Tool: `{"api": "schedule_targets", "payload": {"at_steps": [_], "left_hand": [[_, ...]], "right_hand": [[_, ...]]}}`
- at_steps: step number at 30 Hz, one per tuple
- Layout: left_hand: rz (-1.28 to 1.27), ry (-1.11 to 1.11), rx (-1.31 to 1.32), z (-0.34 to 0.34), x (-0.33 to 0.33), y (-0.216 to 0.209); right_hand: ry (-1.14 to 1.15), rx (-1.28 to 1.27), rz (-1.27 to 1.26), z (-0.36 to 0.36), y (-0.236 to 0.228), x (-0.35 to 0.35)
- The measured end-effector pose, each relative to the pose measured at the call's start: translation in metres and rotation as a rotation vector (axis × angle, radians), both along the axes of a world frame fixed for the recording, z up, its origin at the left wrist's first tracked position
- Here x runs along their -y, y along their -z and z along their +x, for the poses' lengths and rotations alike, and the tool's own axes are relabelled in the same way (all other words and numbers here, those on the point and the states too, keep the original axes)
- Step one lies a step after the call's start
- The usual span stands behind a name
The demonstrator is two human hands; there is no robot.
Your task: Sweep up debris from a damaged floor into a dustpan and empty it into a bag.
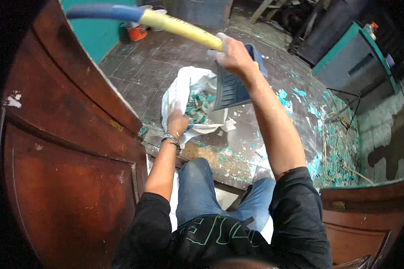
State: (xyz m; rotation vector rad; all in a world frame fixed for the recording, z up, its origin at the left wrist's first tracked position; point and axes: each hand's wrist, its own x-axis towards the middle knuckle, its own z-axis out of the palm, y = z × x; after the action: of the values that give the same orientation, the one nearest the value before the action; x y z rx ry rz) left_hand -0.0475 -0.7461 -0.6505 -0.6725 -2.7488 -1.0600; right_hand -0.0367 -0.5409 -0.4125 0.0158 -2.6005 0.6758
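Observation:
A white sack (177,85) stands on the floor before me, its mouth wide, with green and white paint flakes (199,106) inside. My left hand (177,122) is closed on the near left side of the sack's rim. In my right hand (235,54), raised above and to the right, is the yellow handle (184,30) of a long-handled dustpan, its blue end pointing left. The dustpan's grey-blue pan (232,89) hangs tilted below that hand, its ribbed edge at the sack's right side. My right forearm hides part of the pan.
Brown wooden doors (72,193) flank me. Paint flakes litter the dark tiled floor (296,107) and the threshold. On the right lie a pale cable (325,152) and a thin metal frame (357,105), near a grey-green cabinet (359,62). An orange bucket (137,33) stands at the far left.

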Motion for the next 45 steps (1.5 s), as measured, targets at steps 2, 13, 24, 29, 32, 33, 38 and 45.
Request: {"api": "schedule_targets", "payload": {"at_steps": [2, 13, 24, 29, 32, 33, 38, 45], "left_hand": [[-0.126, -0.043, 0.006, 0.009, -0.011, -0.007], [0.917, 0.72, 0.364, 0.206, -0.218, -0.208], [1.117, 0.509, 0.311, 0.28, -0.359, -0.184], [1.245, 0.648, 0.317, 0.215, -0.392, -0.176], [1.318, 0.758, 0.358, 0.162, -0.401, -0.204], [1.297, 0.723, 0.365, 0.15, -0.403, -0.224], [1.228, 0.86, 0.321, 0.122, -0.434, -0.336], [1.004, 0.794, 0.515, 0.125, -0.483, -0.534]], "right_hand": [[0.095, -0.022, 0.0, 0.034, -0.009, -0.037], [0.765, -0.548, -0.165, 0.279, 0.126, -0.163], [1.198, 0.86, -0.175, 0.608, 0.303, -0.314], [1.145, 0.739, -0.258, 0.657, 0.397, -0.333], [1.028, 0.716, -0.241, 0.605, 0.345, -0.325], [0.949, 0.638, -0.318, 0.587, 0.318, -0.316], [0.565, 0.926, -0.708, 0.534, 0.145, -0.265], [0.977, 1.285, -0.573, 0.592, 0.007, -0.357]]}}
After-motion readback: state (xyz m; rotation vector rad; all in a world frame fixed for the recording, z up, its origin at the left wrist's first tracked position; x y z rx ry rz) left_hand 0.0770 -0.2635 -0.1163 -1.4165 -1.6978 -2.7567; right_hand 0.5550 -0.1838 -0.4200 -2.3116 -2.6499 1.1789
